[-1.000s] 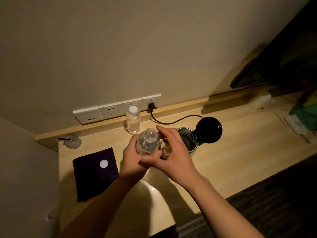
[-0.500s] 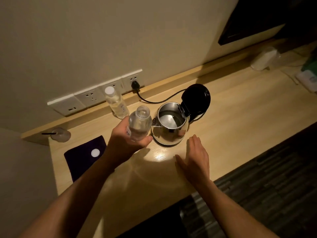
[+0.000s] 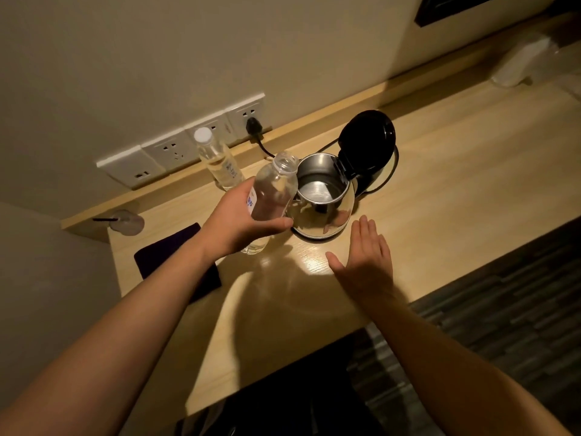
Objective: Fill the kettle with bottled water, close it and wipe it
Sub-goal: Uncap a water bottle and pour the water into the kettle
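An uncapped bottle [image 3: 273, 190] is held in the left hand [image 3: 239, 221], the grip closed round its lower body with the thumb across the front and the fingers hidden behind. The bottle is tilted, its open neck leaning toward the rim of the kettle [image 3: 322, 199], just beside it. The left forearm is stretched forward from the lower left.

The right hand [image 3: 366, 258] is laid flat, palm down, on the table [image 3: 456, 171], fingers together and pointing away, thumb spread to the left; nothing is gripped by it. It lies just in front of the kettle, apart from it.

The kettle is stood on the table with its black lid [image 3: 367, 141] raised upright. A second, capped bottle [image 3: 218, 165] is stood behind, near the wall sockets [image 3: 176, 151]. A dark cloth [image 3: 176, 253] is partly covered by the left forearm.
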